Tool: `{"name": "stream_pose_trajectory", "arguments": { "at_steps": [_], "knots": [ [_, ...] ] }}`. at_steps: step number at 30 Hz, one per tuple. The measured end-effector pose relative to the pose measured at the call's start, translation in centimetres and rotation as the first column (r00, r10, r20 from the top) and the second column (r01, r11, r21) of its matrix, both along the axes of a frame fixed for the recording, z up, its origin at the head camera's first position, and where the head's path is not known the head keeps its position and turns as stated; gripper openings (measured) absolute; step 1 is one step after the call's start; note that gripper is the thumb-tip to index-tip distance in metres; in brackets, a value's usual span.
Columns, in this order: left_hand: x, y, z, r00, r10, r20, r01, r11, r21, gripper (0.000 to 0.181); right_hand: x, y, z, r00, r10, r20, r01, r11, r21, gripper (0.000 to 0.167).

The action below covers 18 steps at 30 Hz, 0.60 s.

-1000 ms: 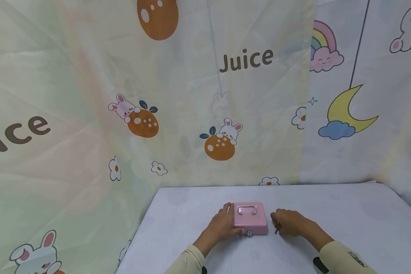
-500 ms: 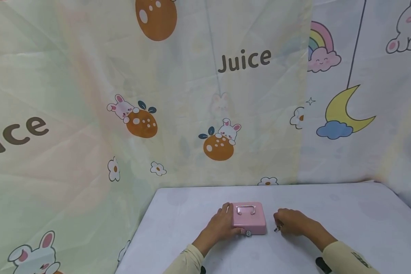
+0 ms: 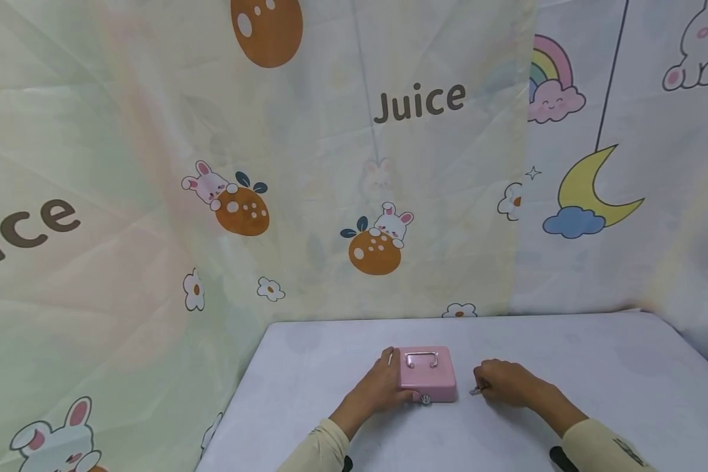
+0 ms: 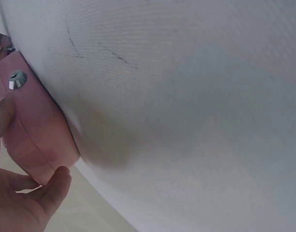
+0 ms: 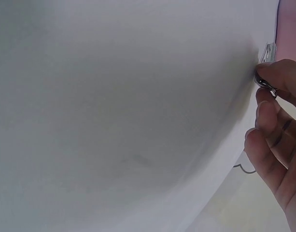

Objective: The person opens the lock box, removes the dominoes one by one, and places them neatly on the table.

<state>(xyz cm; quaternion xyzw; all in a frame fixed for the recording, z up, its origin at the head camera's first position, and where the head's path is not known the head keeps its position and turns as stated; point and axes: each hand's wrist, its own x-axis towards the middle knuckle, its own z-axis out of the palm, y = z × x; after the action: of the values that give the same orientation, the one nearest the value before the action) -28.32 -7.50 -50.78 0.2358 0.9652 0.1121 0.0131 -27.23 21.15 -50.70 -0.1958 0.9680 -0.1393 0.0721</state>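
A pink metal cash box point(image 3: 428, 375) with a wire handle point(image 3: 422, 359) on its lid lies on the white table, lid down. On its front face sits a round silver lock point(image 4: 17, 79) with a keyhole. My left hand point(image 3: 379, 381) grips the box's left side, thumb on the front, fingers round the side. Apart from the box, to its right, my right hand point(image 3: 507, 382) pinches a small silver key point(image 5: 268, 52) between thumb and forefinger. The key's blade points toward the box. A metal ring point(image 5: 265, 83) shows at the fingertips; the palm hides part of it.
The white-covered table point(image 3: 596, 373) reaches back to a patterned cloth backdrop point(image 3: 330, 164), which also hangs along the left and right. The table's left edge runs beside the left forearm.
My right hand has drawn slightly right, away from the box, and the key has turned from hanging down to pointing left at it. My left hand keeps its grip on the box.
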Motion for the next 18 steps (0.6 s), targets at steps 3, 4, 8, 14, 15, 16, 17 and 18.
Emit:
{"name": "stream_pose_trajectory", "arguments": {
  "at_steps": [3,4,8,14,15,16,17,18],
  "knots": [
    [-0.1,0.1,0.0,1.000,0.002,0.020,-0.003,1.000,0.024,0.100,0.0,0.3,-0.2,1.000,0.001,-0.003,-0.001,1.000,-0.012,0.014],
    [-0.1,0.0,0.0,1.000,0.002,0.024,-0.003,1.000,0.029,0.100,0.0,0.3,-0.3,1.000,0.002,-0.002,-0.002,1.000,-0.018,0.014],
    [-0.1,0.0,0.0,0.999,-0.004,0.032,0.002,0.999,0.042,0.102,0.1,0.6,-0.4,1.000,0.012,-0.008,-0.012,0.999,-0.032,0.013],
    [-0.3,0.0,-0.2,0.999,-0.023,0.024,0.022,0.999,0.045,0.103,0.3,0.9,-0.4,1.000,0.012,0.001,-0.012,0.999,-0.043,0.010],
    [-0.3,0.0,-0.2,0.999,-0.026,0.023,0.025,0.999,0.044,0.103,0.3,1.0,-0.4,1.000,0.011,0.004,-0.011,0.999,-0.047,0.010],
    [-0.3,0.0,-0.2,0.999,-0.029,0.021,0.028,0.999,0.043,0.102,0.3,1.1,-0.5,1.000,0.016,-0.001,-0.016,0.999,-0.049,0.010],
    [-0.3,0.0,-0.1,0.999,-0.031,0.020,0.030,0.999,0.043,0.102,0.4,1.1,-0.6,1.000,0.015,-0.003,-0.015,0.999,-0.049,0.010],
    [-0.3,0.0,-0.1,0.999,-0.032,0.021,0.031,0.999,0.045,0.101,0.4,1.2,-0.7,1.000,0.018,-0.008,-0.018,0.999,-0.048,0.010]
  ]
}}
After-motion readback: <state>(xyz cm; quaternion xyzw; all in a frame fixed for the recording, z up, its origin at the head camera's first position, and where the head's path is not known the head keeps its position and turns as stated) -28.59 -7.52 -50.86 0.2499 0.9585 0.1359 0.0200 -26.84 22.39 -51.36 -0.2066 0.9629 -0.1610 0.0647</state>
